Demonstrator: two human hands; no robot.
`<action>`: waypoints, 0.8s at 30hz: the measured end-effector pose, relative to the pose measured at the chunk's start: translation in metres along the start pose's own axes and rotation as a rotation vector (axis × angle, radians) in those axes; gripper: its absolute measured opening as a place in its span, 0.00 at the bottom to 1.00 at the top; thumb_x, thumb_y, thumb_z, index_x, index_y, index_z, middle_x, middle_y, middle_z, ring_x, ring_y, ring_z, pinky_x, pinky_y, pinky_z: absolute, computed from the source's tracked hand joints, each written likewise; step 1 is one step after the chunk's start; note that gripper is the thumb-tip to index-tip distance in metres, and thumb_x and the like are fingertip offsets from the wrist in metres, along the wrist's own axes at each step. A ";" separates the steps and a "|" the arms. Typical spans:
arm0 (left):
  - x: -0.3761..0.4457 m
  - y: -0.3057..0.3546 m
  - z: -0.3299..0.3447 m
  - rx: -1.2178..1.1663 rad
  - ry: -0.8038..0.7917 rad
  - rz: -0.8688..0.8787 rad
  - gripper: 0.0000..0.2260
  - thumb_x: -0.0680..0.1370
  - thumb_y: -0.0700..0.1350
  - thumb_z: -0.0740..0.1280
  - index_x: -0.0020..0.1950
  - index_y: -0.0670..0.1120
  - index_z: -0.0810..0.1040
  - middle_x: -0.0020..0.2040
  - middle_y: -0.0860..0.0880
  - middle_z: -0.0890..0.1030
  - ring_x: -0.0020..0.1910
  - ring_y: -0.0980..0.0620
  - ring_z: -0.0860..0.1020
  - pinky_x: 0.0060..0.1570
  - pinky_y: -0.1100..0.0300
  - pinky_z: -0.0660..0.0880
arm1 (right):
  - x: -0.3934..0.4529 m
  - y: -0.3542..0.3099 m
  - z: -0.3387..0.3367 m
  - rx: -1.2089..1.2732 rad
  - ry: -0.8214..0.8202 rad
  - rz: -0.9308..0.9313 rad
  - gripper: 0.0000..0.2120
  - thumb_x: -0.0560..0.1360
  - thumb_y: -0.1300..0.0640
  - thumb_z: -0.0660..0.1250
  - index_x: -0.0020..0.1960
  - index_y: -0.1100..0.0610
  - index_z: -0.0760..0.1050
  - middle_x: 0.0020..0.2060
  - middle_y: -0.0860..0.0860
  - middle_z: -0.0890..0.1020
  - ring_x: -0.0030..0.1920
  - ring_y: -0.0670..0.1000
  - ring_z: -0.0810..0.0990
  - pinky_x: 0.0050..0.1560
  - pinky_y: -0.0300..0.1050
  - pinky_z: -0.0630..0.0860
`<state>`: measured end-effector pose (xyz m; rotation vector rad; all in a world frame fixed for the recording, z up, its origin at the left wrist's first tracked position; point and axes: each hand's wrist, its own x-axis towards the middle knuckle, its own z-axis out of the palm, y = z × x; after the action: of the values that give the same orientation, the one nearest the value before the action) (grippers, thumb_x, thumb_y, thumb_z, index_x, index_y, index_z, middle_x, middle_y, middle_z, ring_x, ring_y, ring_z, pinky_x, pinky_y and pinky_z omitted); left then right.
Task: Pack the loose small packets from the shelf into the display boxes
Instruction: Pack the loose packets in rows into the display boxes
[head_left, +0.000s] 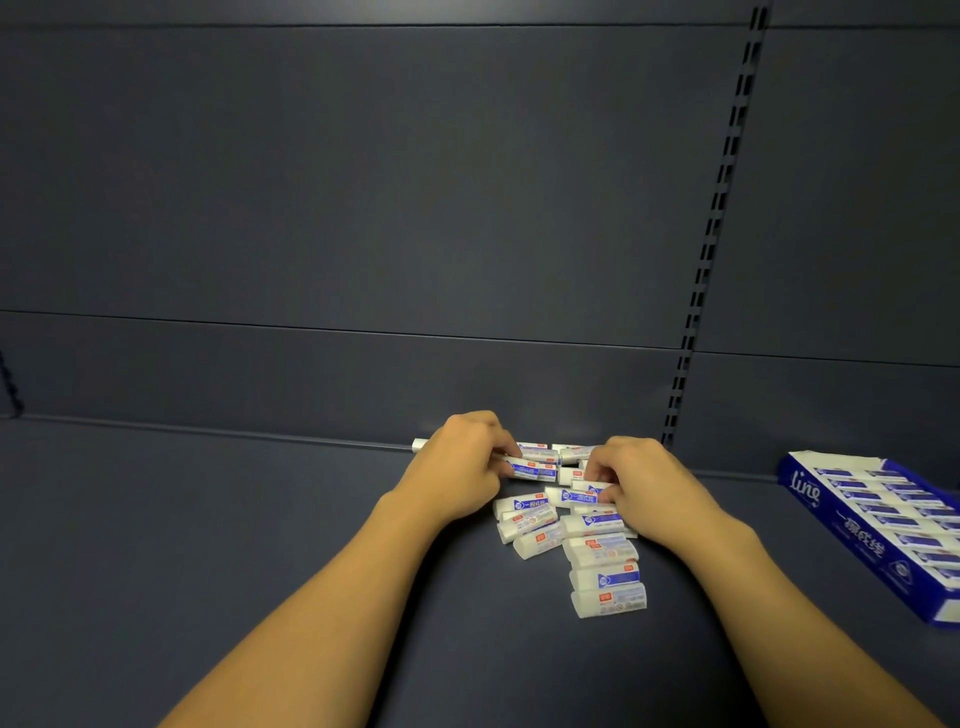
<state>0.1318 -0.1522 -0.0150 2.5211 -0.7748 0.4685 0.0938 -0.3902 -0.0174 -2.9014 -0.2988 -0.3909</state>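
Left of the display box (878, 525), well apart from it on the dark shelf (260, 545), the loose packets (566, 519) lay in a scattered heap, some flat, some overlapping. The box, blue and white, sat at the right edge of view with a full row of packets showing in it, so by my reading part of the packing was done; whether it had room left could not be told, since its far end ran out of frame. A good many packets were not yet boxed, so much of the job looked undone.

The left hand (457, 462) had its fingers curled round a packet or two at the back of the heap, farther from the box. The right hand (644, 483) pinched packets on the side of the heap nearer the box.

The heap lay close to the shelf's back wall (363, 374), leaving little room behind it. Between heap and box the shelf surface was bare, a clear path for carrying packets across, I judged.
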 end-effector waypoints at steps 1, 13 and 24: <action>0.000 0.000 0.000 0.000 0.004 -0.001 0.09 0.79 0.41 0.70 0.57 0.49 0.85 0.54 0.53 0.78 0.52 0.52 0.78 0.53 0.53 0.77 | -0.001 0.000 0.000 0.000 0.004 0.005 0.11 0.75 0.65 0.71 0.50 0.49 0.79 0.47 0.43 0.77 0.47 0.45 0.78 0.50 0.45 0.79; -0.007 0.008 0.003 -0.137 0.020 -0.021 0.09 0.78 0.39 0.71 0.55 0.50 0.86 0.52 0.54 0.82 0.52 0.54 0.79 0.55 0.56 0.76 | -0.015 0.004 -0.010 0.119 0.149 0.081 0.13 0.76 0.66 0.69 0.57 0.53 0.82 0.49 0.46 0.78 0.53 0.49 0.77 0.55 0.45 0.76; 0.002 0.066 -0.031 -0.046 -0.051 0.141 0.09 0.77 0.41 0.68 0.53 0.50 0.84 0.51 0.51 0.83 0.49 0.49 0.80 0.50 0.52 0.79 | -0.069 -0.012 -0.058 -0.056 0.102 0.296 0.11 0.76 0.64 0.68 0.52 0.51 0.83 0.50 0.47 0.76 0.51 0.51 0.78 0.50 0.45 0.76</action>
<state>0.0884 -0.1850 0.0333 2.4548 -0.9764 0.4290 0.0122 -0.4030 0.0208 -2.9040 0.1580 -0.4992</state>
